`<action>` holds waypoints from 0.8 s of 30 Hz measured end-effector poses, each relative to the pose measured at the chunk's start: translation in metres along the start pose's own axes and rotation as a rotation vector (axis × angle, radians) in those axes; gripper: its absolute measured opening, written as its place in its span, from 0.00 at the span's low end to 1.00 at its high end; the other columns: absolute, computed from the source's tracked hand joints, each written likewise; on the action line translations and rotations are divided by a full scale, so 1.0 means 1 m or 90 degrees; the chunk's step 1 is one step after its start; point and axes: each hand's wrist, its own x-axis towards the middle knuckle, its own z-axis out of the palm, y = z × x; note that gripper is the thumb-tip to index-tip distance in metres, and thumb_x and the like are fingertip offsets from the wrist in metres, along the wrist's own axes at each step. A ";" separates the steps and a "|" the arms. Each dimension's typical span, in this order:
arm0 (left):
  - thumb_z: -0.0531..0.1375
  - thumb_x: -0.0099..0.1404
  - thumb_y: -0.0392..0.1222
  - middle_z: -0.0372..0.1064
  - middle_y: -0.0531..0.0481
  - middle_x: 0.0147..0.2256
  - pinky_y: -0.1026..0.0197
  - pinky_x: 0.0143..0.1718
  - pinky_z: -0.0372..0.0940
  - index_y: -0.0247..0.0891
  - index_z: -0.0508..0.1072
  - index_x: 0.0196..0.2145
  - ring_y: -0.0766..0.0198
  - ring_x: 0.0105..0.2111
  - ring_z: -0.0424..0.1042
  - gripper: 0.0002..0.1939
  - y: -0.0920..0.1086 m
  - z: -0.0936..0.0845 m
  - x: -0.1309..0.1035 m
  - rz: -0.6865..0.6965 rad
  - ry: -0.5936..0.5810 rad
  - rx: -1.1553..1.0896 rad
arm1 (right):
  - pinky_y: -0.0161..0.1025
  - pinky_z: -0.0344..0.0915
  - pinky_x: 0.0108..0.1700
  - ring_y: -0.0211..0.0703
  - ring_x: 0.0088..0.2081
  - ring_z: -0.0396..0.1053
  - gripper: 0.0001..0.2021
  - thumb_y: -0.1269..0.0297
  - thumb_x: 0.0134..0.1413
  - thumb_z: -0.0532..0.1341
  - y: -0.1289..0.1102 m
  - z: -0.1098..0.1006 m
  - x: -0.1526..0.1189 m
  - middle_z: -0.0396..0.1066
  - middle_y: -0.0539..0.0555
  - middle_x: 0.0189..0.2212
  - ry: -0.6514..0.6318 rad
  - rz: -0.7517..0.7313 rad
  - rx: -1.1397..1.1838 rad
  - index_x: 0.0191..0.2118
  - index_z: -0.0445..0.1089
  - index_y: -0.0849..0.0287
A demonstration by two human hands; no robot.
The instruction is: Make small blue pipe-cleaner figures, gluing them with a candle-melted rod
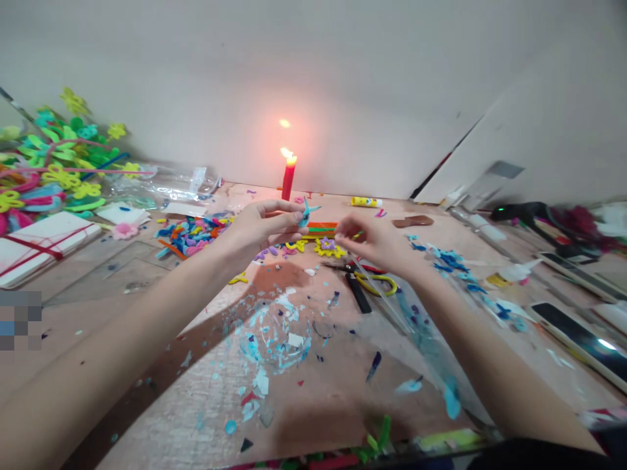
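Note:
My left hand (274,222) is closed, pinching a small light blue petalled piece (307,214) between thumb and fingertips. It is just in front of a lit red candle (289,178), with the piece below and to the right of the flame. My right hand (369,243) is a little to the right, its fingers curled together; I cannot make out what they hold. A clear thin rod (379,287) runs down from under it. Behind and between the hands lie orange and green strips (321,230) and a yellow flower shape (327,248).
Scissors with yellow handles (385,283) lie below my right hand. Colourful fuzzy flowers (63,170) fill the left side, beside a pile of small coloured pieces (196,234). Blue pieces (450,261), a glue bottle (512,273) and a phone (578,339) lie at the right.

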 end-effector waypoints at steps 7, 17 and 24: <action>0.68 0.57 0.33 0.77 0.51 0.28 0.63 0.41 0.72 0.33 0.77 0.31 0.69 0.29 0.77 0.04 0.003 0.017 -0.011 0.052 0.021 -0.017 | 0.37 0.74 0.37 0.38 0.37 0.74 0.06 0.64 0.58 0.65 -0.050 -0.016 -0.012 0.75 0.50 0.36 0.231 -0.106 0.120 0.41 0.68 0.54; 0.69 0.57 0.39 0.77 0.51 0.30 0.61 0.41 0.73 0.35 0.78 0.34 0.67 0.32 0.76 0.07 0.003 0.028 -0.025 0.151 0.009 0.032 | 0.40 0.75 0.43 0.42 0.39 0.77 0.07 0.73 0.58 0.64 -0.076 -0.010 -0.021 0.79 0.52 0.37 0.385 -0.305 -0.162 0.40 0.72 0.53; 0.69 0.57 0.40 0.77 0.50 0.32 0.62 0.38 0.72 0.35 0.77 0.34 0.67 0.31 0.76 0.08 0.008 0.035 -0.031 0.156 0.025 0.082 | 0.43 0.75 0.46 0.44 0.41 0.78 0.10 0.72 0.60 0.63 -0.074 -0.006 -0.025 0.79 0.50 0.39 0.423 -0.282 -0.177 0.43 0.72 0.48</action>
